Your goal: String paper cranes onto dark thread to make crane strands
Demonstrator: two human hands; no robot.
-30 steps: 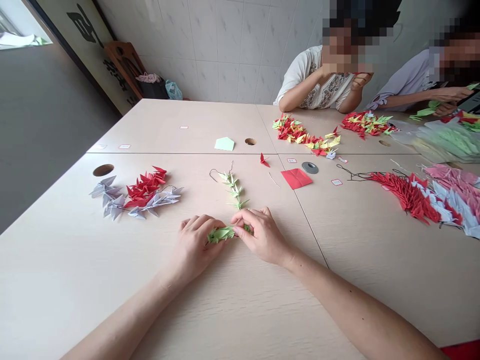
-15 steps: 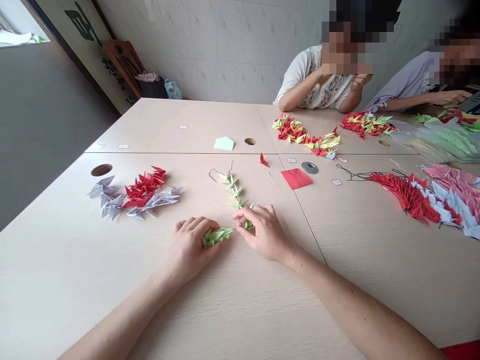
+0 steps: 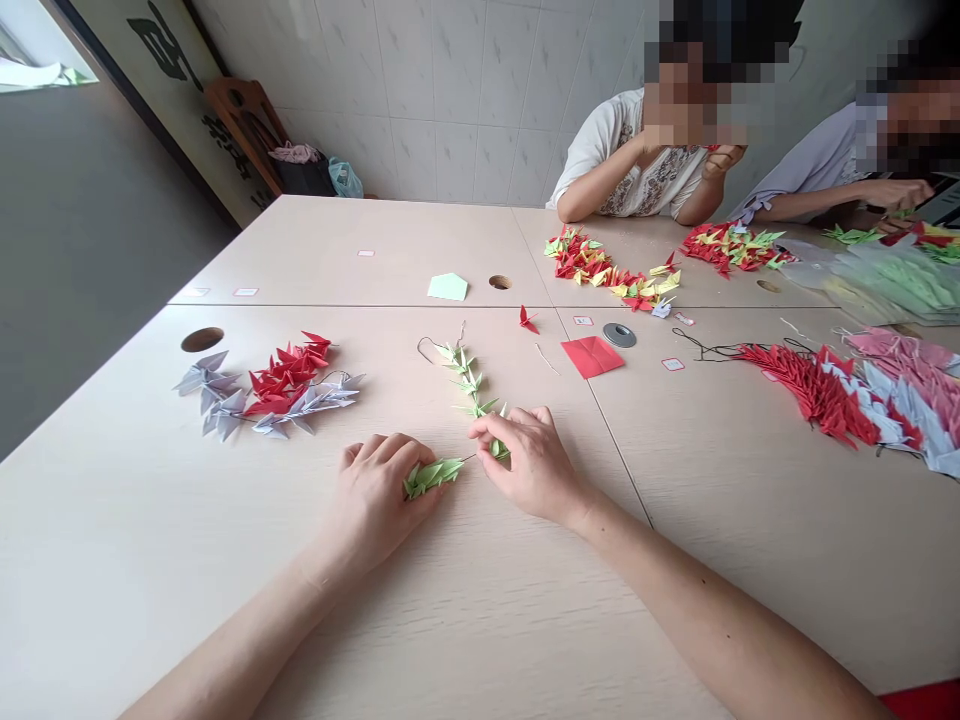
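Observation:
A string of green paper cranes lies on the pale wooden table, running from a wire loop down to my hands. My left hand is closed on a bunched stack of green cranes at the string's near end. My right hand pinches the string at a green crane a little further along. A short bare length of thread shows between the two hands.
A heap of red and grey cranes lies to the left. A red folded paper, a tape roll and a green paper lie further back. Crane strings cover the right side. Two people sit opposite.
My hands have drawn apart: the left slid the bunched cranes toward me and leftward, the right shifted up the string. A bare thread gap has opened between them.

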